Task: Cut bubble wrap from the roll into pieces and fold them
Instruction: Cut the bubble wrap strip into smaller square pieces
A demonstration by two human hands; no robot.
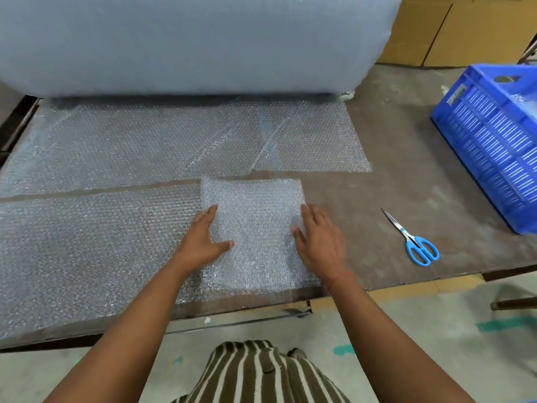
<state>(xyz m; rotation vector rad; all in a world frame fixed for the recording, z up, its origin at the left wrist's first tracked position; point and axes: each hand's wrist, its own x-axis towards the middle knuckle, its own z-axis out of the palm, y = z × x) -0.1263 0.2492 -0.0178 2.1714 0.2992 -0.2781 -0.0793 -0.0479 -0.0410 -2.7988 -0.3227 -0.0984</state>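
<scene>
Head view: left hand [205,238] and right hand [318,238], both flat and unclenched, are pressing the folded bubble wrap piece [255,228] to crease it on the surface [392,175].

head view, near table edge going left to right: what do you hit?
flat bubble wrap sheet → left hand → folded bubble wrap piece → right hand → scissors → blue crate
</scene>
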